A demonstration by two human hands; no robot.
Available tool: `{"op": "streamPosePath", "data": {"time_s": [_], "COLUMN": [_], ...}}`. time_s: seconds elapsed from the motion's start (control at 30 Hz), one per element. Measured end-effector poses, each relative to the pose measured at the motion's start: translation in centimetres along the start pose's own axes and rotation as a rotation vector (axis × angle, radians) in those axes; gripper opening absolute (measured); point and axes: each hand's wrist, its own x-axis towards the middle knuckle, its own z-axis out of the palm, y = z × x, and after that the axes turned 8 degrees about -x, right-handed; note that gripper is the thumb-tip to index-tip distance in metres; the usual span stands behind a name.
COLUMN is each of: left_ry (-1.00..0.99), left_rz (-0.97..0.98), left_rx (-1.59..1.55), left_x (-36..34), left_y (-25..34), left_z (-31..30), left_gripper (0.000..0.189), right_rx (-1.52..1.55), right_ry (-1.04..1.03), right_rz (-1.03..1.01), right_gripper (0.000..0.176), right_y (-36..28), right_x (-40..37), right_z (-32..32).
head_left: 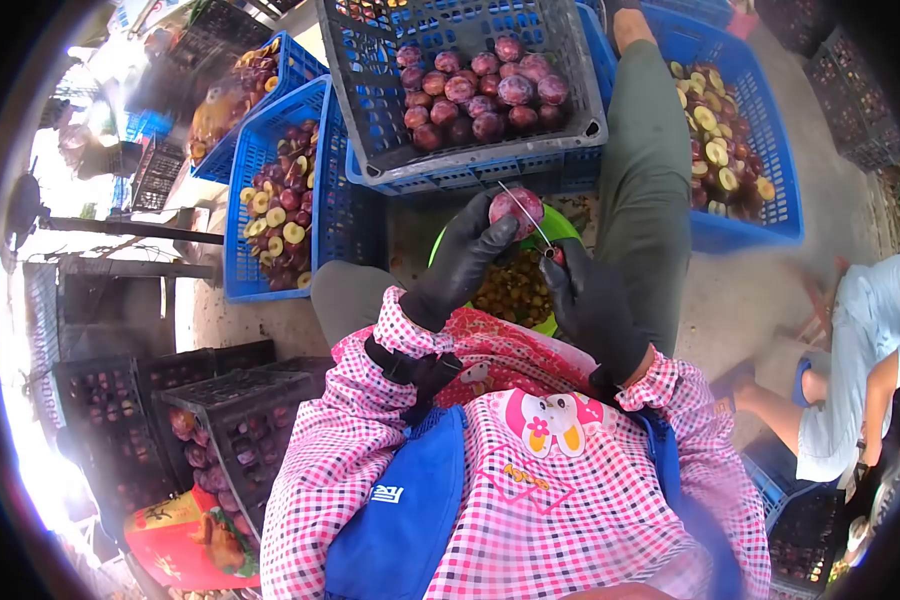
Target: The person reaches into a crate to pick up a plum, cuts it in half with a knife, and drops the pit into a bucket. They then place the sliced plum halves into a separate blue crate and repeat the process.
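Note:
Both hands wear black gloves. A purple-red plum [507, 211] is pinched in the fingers of my left hand [462, 255]. My right hand [598, 305] grips a thin-bladed knife [539, 230] by its reddish handle, the blade slanting across the front of the plum. Right below the hands stands a bright green tub [562, 227] between the knees, holding small brownish-yellow pieces [510, 288]. Just ahead, a black crate [475, 158] with whole plums [485, 92] rests on a blue crate.
Blue crates [238, 265] of cut plums stand to the left, and another blue crate [770, 235] of halves is at the right. Black crates [260, 385] of plums sit at the lower left. Another person [850, 370] sits at the right.

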Motion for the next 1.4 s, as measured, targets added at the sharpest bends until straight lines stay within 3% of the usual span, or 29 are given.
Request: {"op": "streamPosePath", "data": {"time_s": [0.1, 0.17, 0.3, 0.37, 0.4, 0.5, 0.57, 0.7, 0.77, 0.8, 0.87, 1.0, 1.07, 1.1, 1.17, 1.2, 1.27, 1.3, 1.37, 1.4], "left_ry": [-0.037, -0.102, -0.054, -0.045, -0.04, -0.051, -0.026, -0.046, -0.09, -0.091, 0.023, -0.008, 0.051, 0.053, 0.017, 0.016, -0.011, -0.015, -0.015, -0.006], "left_rz": [-0.028, 0.137, 0.056, -0.231, -0.23, -0.194, 0.228, 0.134, -0.272, -0.27, 0.213, 0.115, -0.166, -0.171, 0.281, 0.286, 0.25, 0.253, 0.079, 0.069], "left_rx": [-0.06, 0.258, 0.159, -0.643, -0.644, -0.454, 0.37, 0.039, -0.534, -0.535, 0.41, 0.143, -0.289, -0.294, 0.383, 0.382, 0.6, 0.602, 0.322, 0.314], "left_x": [0.0, 0.0, -0.2, -0.1, -0.2, -0.3, -0.2, 0.2, 0.2, 0.0, -0.4, -0.3, -0.4, -0.5, -0.7, -0.4, 0.5, 0.4, 0.8, 0.3], "left_y": [-0.2, -0.4, 0.1, -0.2, -0.3, -0.3, 0.6, 0.1, -1.4, -0.8, 0.9, 0.8, -0.8, -0.8, -0.7, -0.9, -1.8, -1.9, -2.0, -2.4], "left_z": [-0.2, 0.2, 1.1, 1.6, 1.3, 1.0, 1.7, 0.8, -0.6, 0.1, 2.2, 1.4, 0.4, 0.7, 1.4, 0.9, -0.9, -1.1, -1.7, -1.6], "left_gripper": [0.057, 0.052, 0.047, 0.045, 0.045, 0.042, 0.042, 0.045, 0.056, 0.056, 0.055, 0.054, 0.054, 0.054, 0.052, 0.052, 0.053, 0.053, 0.049, 0.049], "right_rx": [-0.053, -0.089, -0.028, 0.035, 0.037, -0.025, -0.004, 0.023, -0.021, -0.023, -0.002, 0.032, -0.05, -0.052, 0.129, 0.126, 0.734, 0.735, 0.61, 0.61], "right_ry": [-0.03, -0.027, -0.027, 0.07, 0.066, 0.038, 0.002, 0.04, 0.046, 0.045, 0.016, 0.017, -0.007, -0.012, 0.008, 0.01, -0.445, -0.44, -0.183, -0.195], "right_rz": [-0.006, -0.007, -0.005, 0.0, -0.001, 0.008, -0.006, -0.057, 0.0, -0.001, -0.017, -0.021, -0.016, -0.011, -0.013, -0.016, 0.593, 0.591, 0.372, 0.382], "right_gripper": [0.022, 0.022, 0.023, 0.024, 0.024, 0.025, 0.025, 0.025, 0.024, 0.024, 0.023, 0.022, 0.022, 0.022, 0.025, 0.025, 0.029, 0.029, 0.039, 0.039], "right_y": [0.3, 0.8, 1.5, 1.2, 1.3, 2.0, 2.2, 1.4, 1.2, 1.4, 1.9, 1.1, 1.3, 1.3, 1.3, 1.2, 0.7, 0.9, 1.7, 1.3], "right_x": [-0.1, -0.3, -0.2, -0.1, -0.2, -0.5, -0.5, 0.0, 0.0, -0.1, -0.3, -0.1, -0.5, -0.6, -0.7, -0.2, 1.1, 1.0, 1.2, 1.4], "right_z": [0.3, 0.8, 1.6, 1.9, 2.1, 2.2, 2.0, 1.7, 2.0, 2.0, 2.0, 1.7, 1.9, 2.0, 2.2, 1.7, 0.3, 0.3, 0.5, -0.2]}}
